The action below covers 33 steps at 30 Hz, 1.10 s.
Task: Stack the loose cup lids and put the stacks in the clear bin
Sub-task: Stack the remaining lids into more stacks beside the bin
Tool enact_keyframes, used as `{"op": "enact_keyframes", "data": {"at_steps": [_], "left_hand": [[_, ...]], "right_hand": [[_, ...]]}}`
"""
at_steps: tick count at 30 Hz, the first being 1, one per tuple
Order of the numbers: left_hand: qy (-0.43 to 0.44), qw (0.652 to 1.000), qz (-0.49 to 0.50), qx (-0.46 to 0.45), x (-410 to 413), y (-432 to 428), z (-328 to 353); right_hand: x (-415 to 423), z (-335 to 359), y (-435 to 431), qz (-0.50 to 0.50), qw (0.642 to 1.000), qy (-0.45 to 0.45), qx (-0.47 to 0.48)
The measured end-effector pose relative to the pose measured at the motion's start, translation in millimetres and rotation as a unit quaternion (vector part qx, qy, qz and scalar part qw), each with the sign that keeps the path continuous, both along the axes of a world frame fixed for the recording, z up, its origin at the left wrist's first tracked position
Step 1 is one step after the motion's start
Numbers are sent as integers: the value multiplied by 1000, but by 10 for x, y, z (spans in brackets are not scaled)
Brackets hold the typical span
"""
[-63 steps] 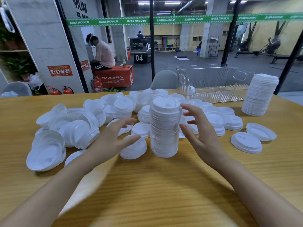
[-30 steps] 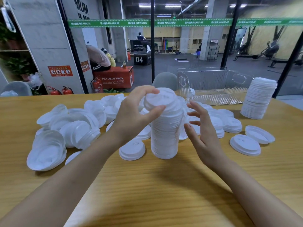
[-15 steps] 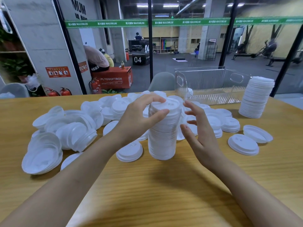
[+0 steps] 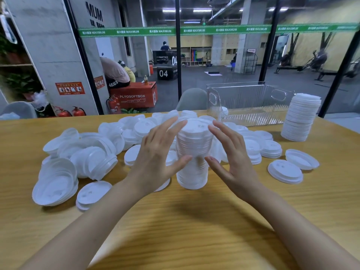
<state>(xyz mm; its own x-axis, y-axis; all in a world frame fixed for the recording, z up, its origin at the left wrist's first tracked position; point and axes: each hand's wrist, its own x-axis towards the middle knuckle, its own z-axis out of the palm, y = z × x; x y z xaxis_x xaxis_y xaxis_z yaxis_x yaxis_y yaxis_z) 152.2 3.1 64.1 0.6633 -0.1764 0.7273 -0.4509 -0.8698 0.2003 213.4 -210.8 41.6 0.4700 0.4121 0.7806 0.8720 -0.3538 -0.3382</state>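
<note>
Our left hand [image 4: 155, 152] and right hand [image 4: 231, 158] flank the tall stack of white plastic cup lids [image 4: 194, 141] at mid-table. Both are released, fingers straight, thumbs at its front; we cannot tell if they touch it. Loose white lids [image 4: 87, 152] lie left of it on the wooden table [image 4: 194, 230]. The clear ribbed plastic bin [image 4: 243, 98] stands behind right, with a second lid stack [image 4: 300, 117] beside it.

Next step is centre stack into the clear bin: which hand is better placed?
Right, probably. The right hand flanks the centre stack on the side facing the clear bin, which stands back-right. The left hand would have to reach across the stack. Both hands are open beside it.
</note>
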Motion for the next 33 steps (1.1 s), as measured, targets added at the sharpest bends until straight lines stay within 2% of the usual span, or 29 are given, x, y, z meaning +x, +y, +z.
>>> {"op": "enact_keyframes", "data": {"at_steps": [4, 8, 13, 24, 33], "left_hand": [[65, 997, 50, 13, -166, -30, -223], [114, 991, 69, 34, -259, -87, -386], [166, 984, 57, -10, -251, -184, -446], [185, 979, 30, -73, -37, -214, -529], [170, 976, -53, -124, 73, -618, -440]], "right_hand": [[-107, -83, -90, -31, 999, 20, -22], [-204, -258, -156, -86, 985, 80, -126], [-213, -311, -40, -105, 962, 150, -205], [-65, -371, 151, -78, 965, 209, -136], [-198, -209, -325, -89, 969, 212, -93]]}}
